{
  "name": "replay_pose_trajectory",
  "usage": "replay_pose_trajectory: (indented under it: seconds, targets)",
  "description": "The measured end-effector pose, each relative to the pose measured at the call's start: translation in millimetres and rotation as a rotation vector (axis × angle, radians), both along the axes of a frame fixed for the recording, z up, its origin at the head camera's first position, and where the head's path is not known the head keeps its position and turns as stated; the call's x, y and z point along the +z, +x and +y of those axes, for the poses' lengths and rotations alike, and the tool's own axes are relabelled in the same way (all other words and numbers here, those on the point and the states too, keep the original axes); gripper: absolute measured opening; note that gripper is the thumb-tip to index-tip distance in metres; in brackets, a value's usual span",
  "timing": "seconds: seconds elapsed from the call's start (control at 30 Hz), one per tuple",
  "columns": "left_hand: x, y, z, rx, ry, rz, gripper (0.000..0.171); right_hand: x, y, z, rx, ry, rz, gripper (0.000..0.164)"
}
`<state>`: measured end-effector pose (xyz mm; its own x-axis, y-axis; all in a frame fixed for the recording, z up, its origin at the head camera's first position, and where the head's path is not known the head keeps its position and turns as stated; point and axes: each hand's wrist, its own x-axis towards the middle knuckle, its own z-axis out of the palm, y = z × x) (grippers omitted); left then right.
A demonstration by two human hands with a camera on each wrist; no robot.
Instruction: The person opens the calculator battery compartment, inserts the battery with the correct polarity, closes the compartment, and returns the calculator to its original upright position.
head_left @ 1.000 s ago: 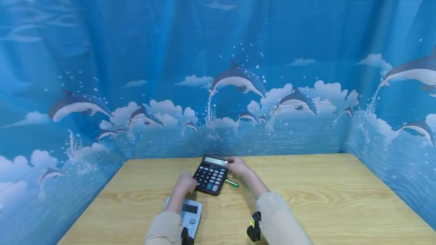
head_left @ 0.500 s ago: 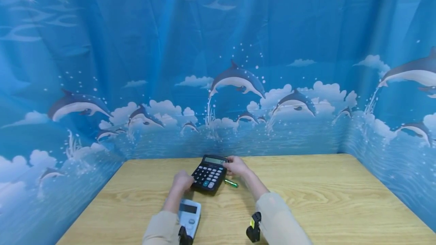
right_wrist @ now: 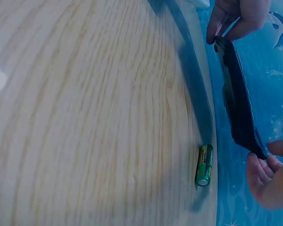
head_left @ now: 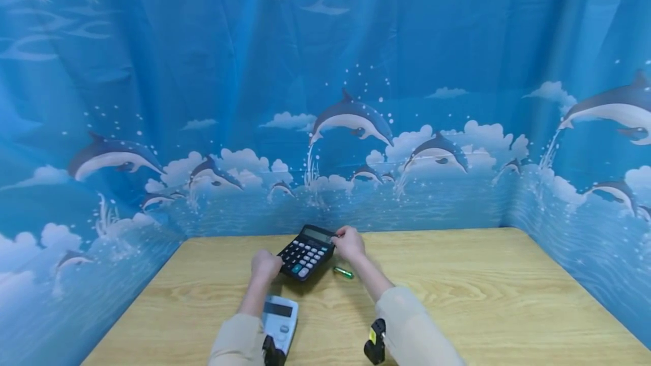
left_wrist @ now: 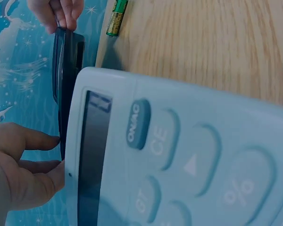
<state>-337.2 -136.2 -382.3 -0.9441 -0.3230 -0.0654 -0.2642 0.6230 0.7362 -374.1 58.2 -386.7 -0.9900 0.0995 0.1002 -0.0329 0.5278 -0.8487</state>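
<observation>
A black desk calculator (head_left: pixel 307 252) is held up off the table between both hands, tilted, with its keys facing the head camera. My left hand (head_left: pixel 266 265) pinches its lower left edge between thumb and fingers. At the upper right corner, beside the display, my right hand (head_left: pixel 349 243) pinches it. The right wrist view shows the calculator (right_wrist: pixel 238 94) edge-on, with a shadow on the wood below. A green battery (right_wrist: pixel 204 165) lies on the table under its right side. Below my left hand sits a light blue calculator (head_left: pixel 280 321), partly covered by the left sleeve.
The wooden table (head_left: pixel 483 287) reaches back to a blue curtain (head_left: pixel 432 44) printed with dolphins. In the left wrist view the light blue calculator (left_wrist: pixel 179 155) fills the foreground. A black wrist camera (head_left: pixel 375 341) is strapped at the right sleeve.
Both hands have raised the black calculator and shifted it slightly left, turning it further clockwise. It has come clear of the battery in the head view. The battery and light blue calculator stay put.
</observation>
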Motion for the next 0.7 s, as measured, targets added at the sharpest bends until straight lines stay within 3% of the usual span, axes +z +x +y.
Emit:
replay_pose_trajectory:
  seconds: [0.23, 0.53, 0.7]
  targets:
    - [6.9, 1.1, -3, 0.007, 0.079, 0.059, 0.037, -1.4, 2.0, 8, 0.014, 0.051, 0.047, 0.019]
    - [13.7, -2.6, -2, -0.019, 0.132, 0.062, 0.04, 4.8, 10.6, 26, 0.21, -0.025, -0.057, 0.024]
    - [15.6, -1.6, 0, -0.044, 0.177, 0.075, 0.038, 4.8, 13.1, 34, 0.235, 0.022, -0.05, 0.015]
